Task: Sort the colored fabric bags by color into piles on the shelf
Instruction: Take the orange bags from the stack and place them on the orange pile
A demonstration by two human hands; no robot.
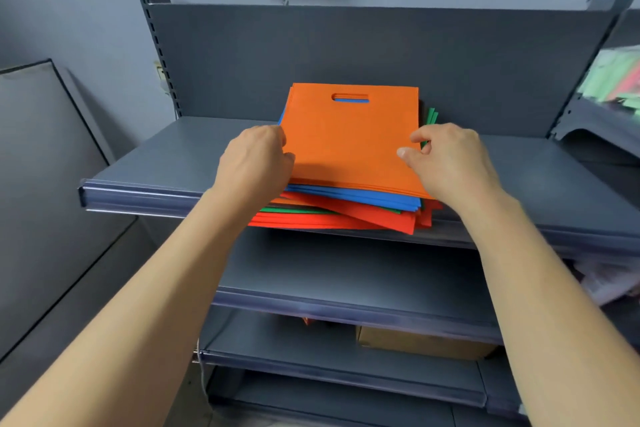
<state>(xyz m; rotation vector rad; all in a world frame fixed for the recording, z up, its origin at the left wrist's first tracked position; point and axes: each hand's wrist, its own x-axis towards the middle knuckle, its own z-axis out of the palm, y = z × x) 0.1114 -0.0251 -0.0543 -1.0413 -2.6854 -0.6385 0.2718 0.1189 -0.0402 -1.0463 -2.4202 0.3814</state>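
Observation:
A mixed stack of flat fabric bags lies in the middle of the top grey shelf [173, 156]. Several orange bags [349, 135] with a cut-out handle form the top layer. Under them show blue bags [367, 196], red bags [346, 215] and green edges [431, 116]. My left hand [254, 163] grips the left edge of the orange layer, fingers curled under it. At the right edge, my right hand [450, 159] pinches the orange layer with its thumb on top.
The shelf's back panel [346, 45] stands close behind the stack. Lower shelves [346, 281] run below, one holding a cardboard box [422, 343]. A neighbouring shelf at right holds pale fabric items [616, 80]. A grey board [45, 149] leans at left.

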